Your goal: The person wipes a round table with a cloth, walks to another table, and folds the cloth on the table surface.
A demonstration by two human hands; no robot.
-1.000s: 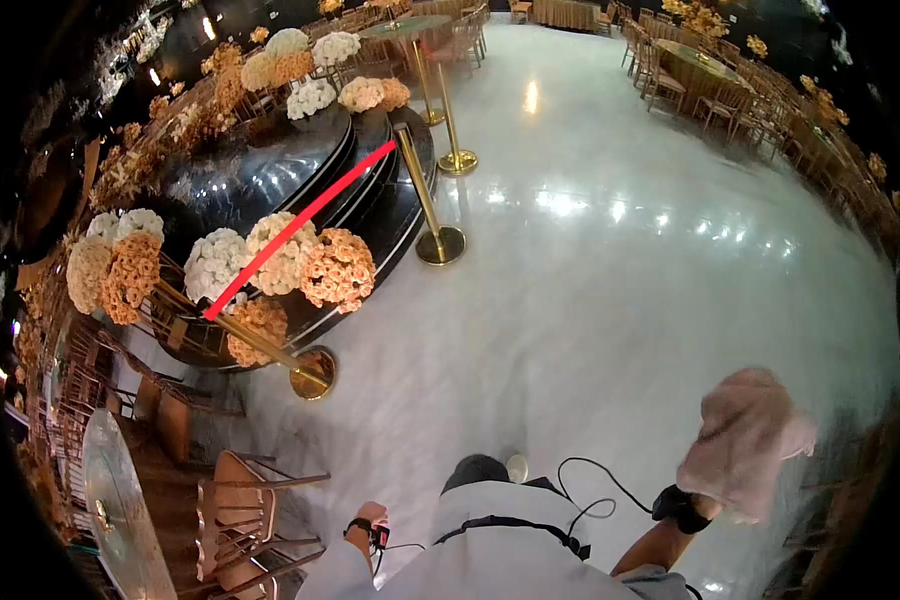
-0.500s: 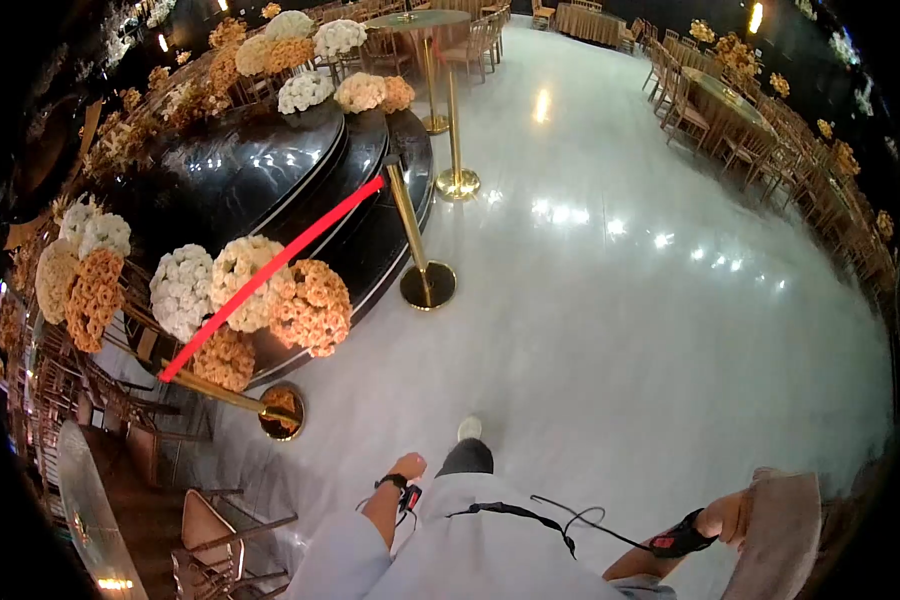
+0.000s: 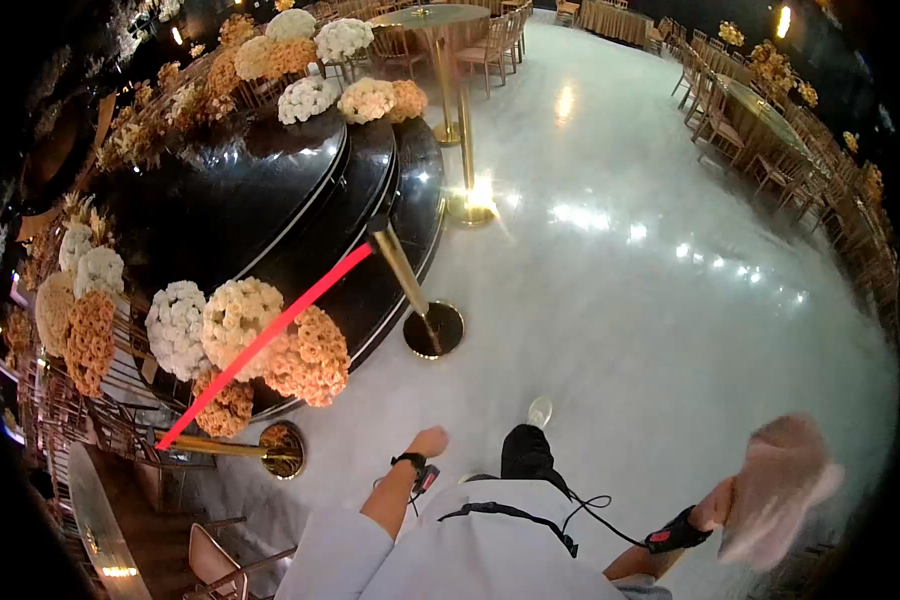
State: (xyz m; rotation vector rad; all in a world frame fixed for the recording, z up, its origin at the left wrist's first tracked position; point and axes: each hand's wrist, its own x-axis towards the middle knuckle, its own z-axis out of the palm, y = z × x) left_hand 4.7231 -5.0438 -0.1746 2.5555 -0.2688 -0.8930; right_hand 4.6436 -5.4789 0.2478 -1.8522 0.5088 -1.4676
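My right hand (image 3: 712, 508) is closed around a pinkish-beige cloth (image 3: 778, 490), which hangs out to the right and is blurred by motion. My left hand (image 3: 429, 441) is held low in front of me, its fingers curled in and nothing showing in them. A dark strap with a small device (image 3: 425, 479) sits on the left wrist, and another strapped device (image 3: 678, 533) is on the right wrist, with a black cable near it. Nearest to the left hand is a gold stanchion (image 3: 434, 330) standing on the floor, apart from it.
A red belt (image 3: 270, 345) runs between gold posts before a stepped black platform (image 3: 370, 220). White and orange flower balls (image 3: 308, 355) stand along it. Tables with chairs line the right (image 3: 760, 115) and back (image 3: 430, 16). A chair (image 3: 215, 560) and table edge (image 3: 100, 520) are lower left.
The stanchions and flowers sit lower in view as I step forward, and one foot has come out ahead. The cloth has swung up and outward in my right hand.
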